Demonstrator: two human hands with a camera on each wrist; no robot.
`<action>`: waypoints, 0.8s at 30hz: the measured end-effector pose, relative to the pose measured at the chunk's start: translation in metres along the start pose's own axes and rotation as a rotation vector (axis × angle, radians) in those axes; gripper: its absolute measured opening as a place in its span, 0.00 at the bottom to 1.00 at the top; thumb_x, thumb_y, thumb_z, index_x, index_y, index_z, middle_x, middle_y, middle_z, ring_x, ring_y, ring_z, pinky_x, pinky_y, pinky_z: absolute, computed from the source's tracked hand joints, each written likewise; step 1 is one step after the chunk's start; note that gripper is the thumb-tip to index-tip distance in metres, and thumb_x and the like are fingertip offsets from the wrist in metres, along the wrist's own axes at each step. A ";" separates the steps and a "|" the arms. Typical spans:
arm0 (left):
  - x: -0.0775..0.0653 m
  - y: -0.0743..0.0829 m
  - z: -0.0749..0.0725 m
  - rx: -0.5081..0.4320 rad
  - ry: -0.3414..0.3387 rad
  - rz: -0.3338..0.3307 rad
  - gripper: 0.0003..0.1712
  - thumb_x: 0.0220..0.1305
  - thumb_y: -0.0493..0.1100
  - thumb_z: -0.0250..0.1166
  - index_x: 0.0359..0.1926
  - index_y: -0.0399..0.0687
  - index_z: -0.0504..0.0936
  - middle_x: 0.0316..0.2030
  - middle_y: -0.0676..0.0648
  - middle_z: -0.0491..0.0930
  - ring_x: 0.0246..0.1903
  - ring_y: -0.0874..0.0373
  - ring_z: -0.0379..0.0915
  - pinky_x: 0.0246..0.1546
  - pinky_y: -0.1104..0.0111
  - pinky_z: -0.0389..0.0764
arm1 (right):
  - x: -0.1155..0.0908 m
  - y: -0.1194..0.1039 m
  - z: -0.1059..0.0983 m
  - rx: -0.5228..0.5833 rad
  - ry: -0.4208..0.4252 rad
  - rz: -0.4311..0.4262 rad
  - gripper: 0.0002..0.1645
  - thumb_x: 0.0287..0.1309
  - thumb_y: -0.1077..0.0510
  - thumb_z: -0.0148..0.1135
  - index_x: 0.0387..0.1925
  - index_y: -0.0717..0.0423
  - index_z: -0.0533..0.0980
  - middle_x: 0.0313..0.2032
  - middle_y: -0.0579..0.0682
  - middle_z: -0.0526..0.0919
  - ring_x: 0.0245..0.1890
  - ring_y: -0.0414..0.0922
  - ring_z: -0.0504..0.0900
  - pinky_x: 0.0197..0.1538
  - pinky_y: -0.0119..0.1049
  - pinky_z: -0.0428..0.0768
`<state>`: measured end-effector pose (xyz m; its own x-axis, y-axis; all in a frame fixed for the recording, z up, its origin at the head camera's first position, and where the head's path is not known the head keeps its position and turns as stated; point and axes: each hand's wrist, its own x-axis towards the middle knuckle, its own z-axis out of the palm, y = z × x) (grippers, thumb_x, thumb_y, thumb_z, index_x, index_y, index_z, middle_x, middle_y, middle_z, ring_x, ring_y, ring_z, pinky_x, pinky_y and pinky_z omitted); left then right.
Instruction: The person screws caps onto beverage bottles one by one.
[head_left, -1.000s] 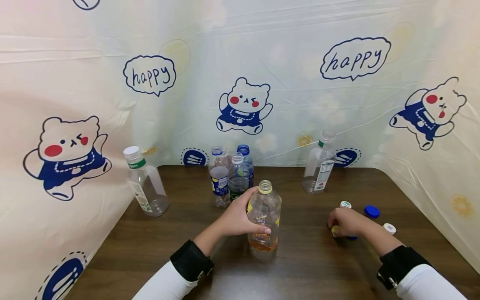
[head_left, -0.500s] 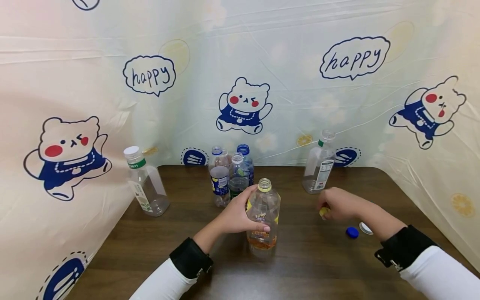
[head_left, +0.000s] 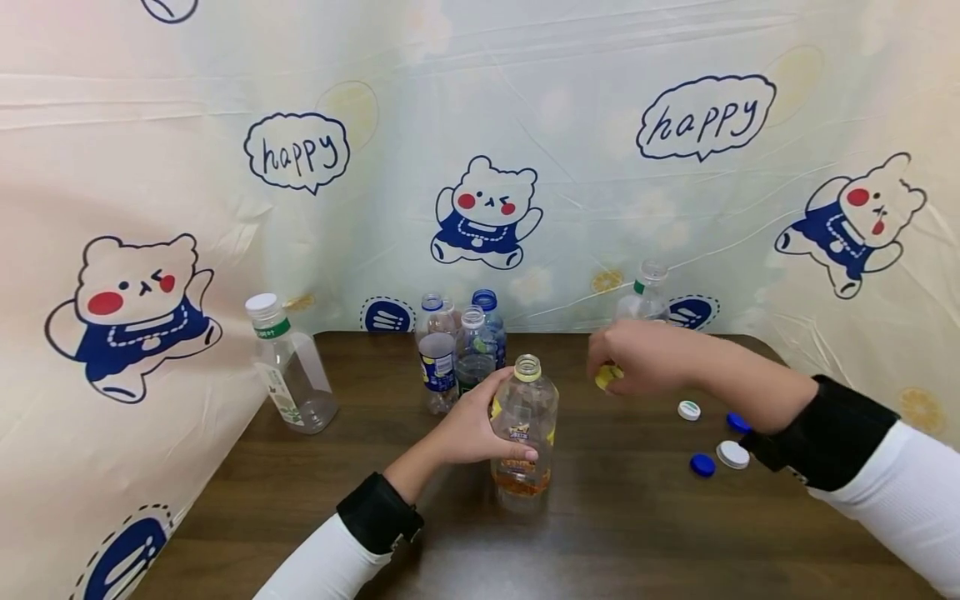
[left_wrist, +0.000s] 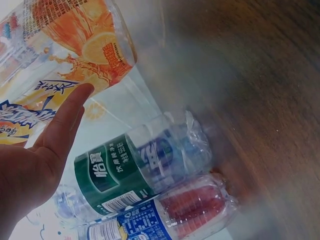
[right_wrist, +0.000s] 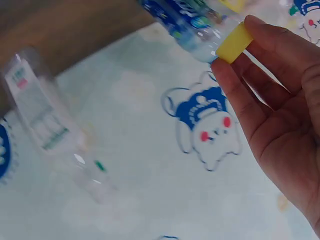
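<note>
Since the earlier head frame, the right hand [head_left: 648, 354] has travelled leftward, away from the loose caps, with a yellow cap [head_left: 607, 376] pinched in its fingers. It now sits right of centre, partly covering a clear bottle [head_left: 651, 292] behind it. Slightly below centre, the left hand [head_left: 476, 429] grips an open bottle [head_left: 522, 437] standing upright on the bench [head_left: 615, 533]; the cap is apart from its mouth. At right lie a small white cap [head_left: 688, 410], a large white cap [head_left: 732, 455] and two blue caps [head_left: 702, 465]. Several bottles [head_left: 442, 358] cluster behind the left hand, and a white-capped bottle [head_left: 300, 375] stands at left.

Left wrist view: the thumb lies against the gripped bottle's label at upper left; a green-labelled bottle [left_wrist: 112, 172] is below centre.

Right wrist view: thumb and fingers hold the yellow cap by its edge, upper right; a blurred clear bottle is at left.
</note>
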<state>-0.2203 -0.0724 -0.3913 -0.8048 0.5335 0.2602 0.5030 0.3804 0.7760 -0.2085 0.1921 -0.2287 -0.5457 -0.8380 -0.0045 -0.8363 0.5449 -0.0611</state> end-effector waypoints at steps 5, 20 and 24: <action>0.002 -0.002 0.001 0.000 -0.010 0.004 0.62 0.40 0.56 0.82 0.73 0.62 0.55 0.60 0.55 0.70 0.55 0.60 0.71 0.54 0.58 0.75 | 0.017 -0.011 -0.026 -0.026 0.031 -0.045 0.09 0.47 0.67 0.71 0.32 0.54 0.85 0.29 0.43 0.80 0.27 0.38 0.74 0.30 0.32 0.76; 0.007 0.004 0.000 -0.041 -0.049 0.009 0.59 0.43 0.59 0.79 0.72 0.66 0.54 0.61 0.57 0.69 0.55 0.61 0.71 0.54 0.61 0.76 | 0.059 -0.028 -0.041 0.033 0.006 -0.073 0.11 0.49 0.64 0.74 0.37 0.57 0.85 0.35 0.47 0.84 0.33 0.43 0.79 0.40 0.35 0.82; 0.008 0.005 0.002 -0.044 -0.056 0.030 0.59 0.44 0.59 0.79 0.73 0.67 0.54 0.60 0.57 0.70 0.55 0.62 0.71 0.53 0.62 0.76 | 0.061 -0.029 -0.033 0.040 0.009 -0.095 0.09 0.50 0.64 0.74 0.36 0.58 0.85 0.33 0.47 0.84 0.31 0.44 0.78 0.38 0.33 0.81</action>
<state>-0.2239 -0.0650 -0.3863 -0.7699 0.5860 0.2526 0.5117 0.3305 0.7930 -0.2192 0.1264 -0.1938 -0.4647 -0.8854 0.0123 -0.8816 0.4613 -0.1002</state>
